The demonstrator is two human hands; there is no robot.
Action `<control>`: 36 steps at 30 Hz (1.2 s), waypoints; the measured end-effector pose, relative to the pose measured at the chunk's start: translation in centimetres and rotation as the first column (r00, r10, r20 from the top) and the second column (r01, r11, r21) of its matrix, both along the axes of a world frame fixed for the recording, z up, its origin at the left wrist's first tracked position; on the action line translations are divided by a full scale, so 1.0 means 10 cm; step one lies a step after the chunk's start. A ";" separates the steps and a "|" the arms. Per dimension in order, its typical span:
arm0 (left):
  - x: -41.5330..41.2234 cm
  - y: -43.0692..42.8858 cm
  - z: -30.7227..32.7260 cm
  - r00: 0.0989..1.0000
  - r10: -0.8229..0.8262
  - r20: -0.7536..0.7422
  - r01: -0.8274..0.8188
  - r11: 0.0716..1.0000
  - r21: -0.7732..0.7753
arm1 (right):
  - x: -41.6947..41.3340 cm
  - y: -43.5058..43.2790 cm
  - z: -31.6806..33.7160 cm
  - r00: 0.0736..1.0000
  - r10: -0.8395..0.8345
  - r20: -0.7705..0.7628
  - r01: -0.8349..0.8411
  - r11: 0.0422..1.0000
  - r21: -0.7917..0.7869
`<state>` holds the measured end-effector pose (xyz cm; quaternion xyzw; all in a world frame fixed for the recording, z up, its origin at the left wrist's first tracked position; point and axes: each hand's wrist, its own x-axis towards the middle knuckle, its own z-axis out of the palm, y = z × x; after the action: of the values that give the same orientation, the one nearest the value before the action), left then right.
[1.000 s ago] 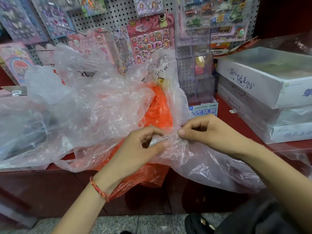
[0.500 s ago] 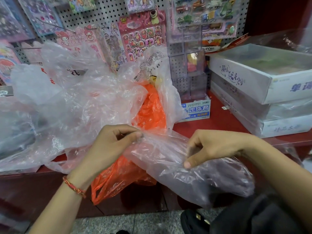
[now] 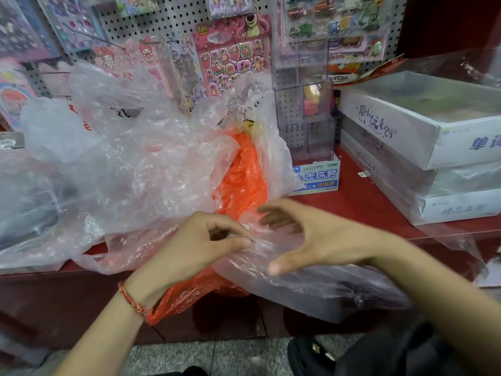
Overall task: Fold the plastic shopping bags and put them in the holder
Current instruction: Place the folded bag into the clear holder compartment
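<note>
Pinching clear bag w/ L hand | R hand fingers spread

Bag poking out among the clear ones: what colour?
Orange; the bag shows best in the head view.

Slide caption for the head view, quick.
Left hand pinches clear plastic bag over orange bag at red counter; right hand hovers, fingers spread.

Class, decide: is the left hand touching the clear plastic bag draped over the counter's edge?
Touching. The head view shows the left hand pinching a fold of the clear plastic bag between thumb and forefinger.
</note>
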<state>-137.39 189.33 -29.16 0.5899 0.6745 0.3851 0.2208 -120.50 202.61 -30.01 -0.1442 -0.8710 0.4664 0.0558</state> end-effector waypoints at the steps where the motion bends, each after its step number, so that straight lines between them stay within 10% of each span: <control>1: 0.02 0.00 -0.02 1.000 -0.024 -0.012 0.024 0.999 -0.022 | -0.11 -0.10 -0.07 1.000 -0.004 0.003 0.003 0.997 0.081; 7: -0.15 0.15 -0.19 0.892 0.348 0.288 -0.334 0.937 -0.098 | -0.20 -0.23 -0.28 0.973 -0.114 -0.200 0.179 0.921 0.346; 11: -0.18 0.26 -0.44 0.903 0.356 0.239 -0.193 0.835 -0.515 | -0.11 -0.40 -0.39 0.970 0.037 -0.242 0.119 0.792 0.599; 15: -0.12 0.42 -0.51 0.871 0.398 0.289 -0.254 0.867 -0.429 | -0.07 -0.49 -0.48 0.964 0.155 -0.218 0.045 0.707 0.706; 22: -0.12 0.43 -0.45 0.866 0.377 0.328 -0.378 0.924 -0.064 | -0.09 -0.51 -0.39 0.943 0.125 -0.308 -0.052 0.971 0.235; 27: -0.07 0.35 -0.30 0.956 0.202 0.215 -0.201 0.979 -0.024 | -0.09 -0.43 -0.18 0.905 -0.165 -0.393 0.078 0.971 -0.228; 33: 0.02 0.19 -0.15 0.982 0.019 0.187 -0.018 1.000 -0.004 | -0.15 -0.20 -0.24 0.851 -0.336 -0.404 0.391 0.918 0.061; 36: -0.06 0.18 -0.17 0.985 0.015 0.170 -0.008 0.999 -0.040 | -0.14 -0.16 -0.16 0.915 -0.300 -0.270 0.264 0.951 -0.161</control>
<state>-137.94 191.17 -30.89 0.5465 0.6639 0.4222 0.2869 -121.90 200.99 -31.64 -0.2013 -0.7933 0.5214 0.2415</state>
